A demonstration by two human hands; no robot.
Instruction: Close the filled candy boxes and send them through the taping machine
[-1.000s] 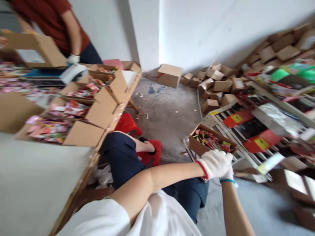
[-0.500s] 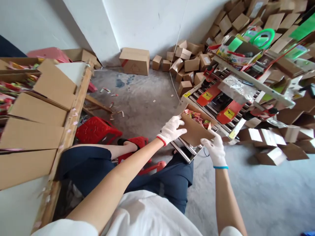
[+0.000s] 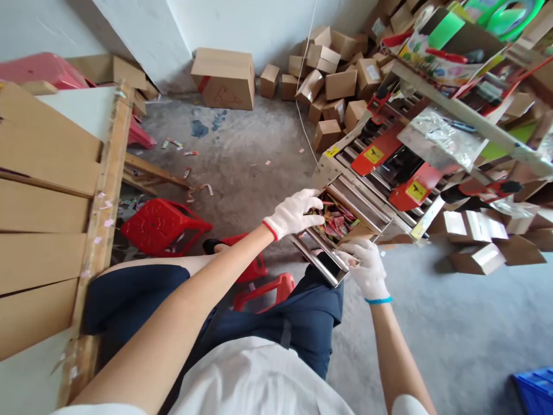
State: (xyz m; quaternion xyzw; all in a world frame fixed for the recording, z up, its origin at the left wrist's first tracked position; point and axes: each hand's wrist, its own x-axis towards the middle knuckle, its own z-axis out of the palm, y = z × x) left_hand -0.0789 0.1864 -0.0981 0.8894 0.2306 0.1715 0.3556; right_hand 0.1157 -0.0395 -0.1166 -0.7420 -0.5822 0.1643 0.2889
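Observation:
A small open cardboard box (image 3: 360, 231) full of colourful packets (image 3: 336, 218) rests on the metal rollers (image 3: 322, 256) at the near end of a machine. My left hand (image 3: 294, 211), in a white glove, grips the box's left edge with fingers curled over the rim. My right hand (image 3: 366, 266), also gloved, holds the box's near right corner from below. Both arms reach out over my lap.
The machine (image 3: 389, 167) with red parts stretches away to the right under a cluttered shelf. Small cartons (image 3: 332, 80) are piled by the wall, beside a larger carton (image 3: 224, 78). Red stools (image 3: 162, 225) stand by a table edge (image 3: 101, 230). A blue crate (image 3: 536, 389) sits low right.
My view has swung down and right, away from the table. Both hands took hold of the box and it now lies lower on the rollers, its packets showing.

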